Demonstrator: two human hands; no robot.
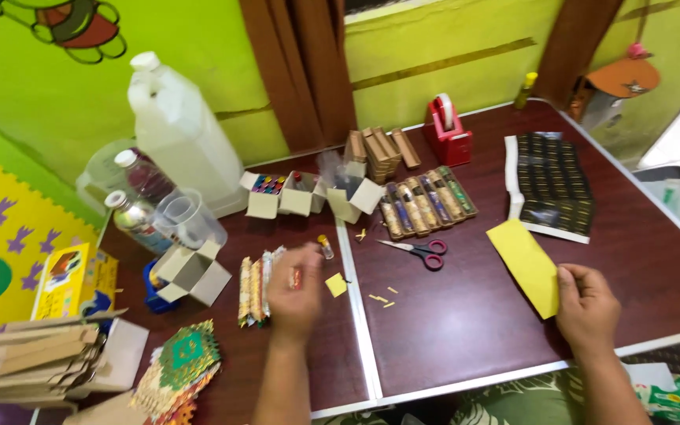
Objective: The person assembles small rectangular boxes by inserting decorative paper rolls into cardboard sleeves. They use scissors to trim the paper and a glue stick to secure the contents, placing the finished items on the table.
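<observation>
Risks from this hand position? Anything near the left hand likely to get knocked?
1. The left hand is blurred and sits close to a small upright vial; a sweep could tip it.
2. The yellow paper strip is pinched only at one end by the right hand, so it may bend or slip.
3. The scissors lie between both hands, so a reach across might snag them.

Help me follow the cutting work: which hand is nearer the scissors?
Left. The left hand is just below-left of the scissors; the right hand is farther right, holding the yellow paper.
</observation>
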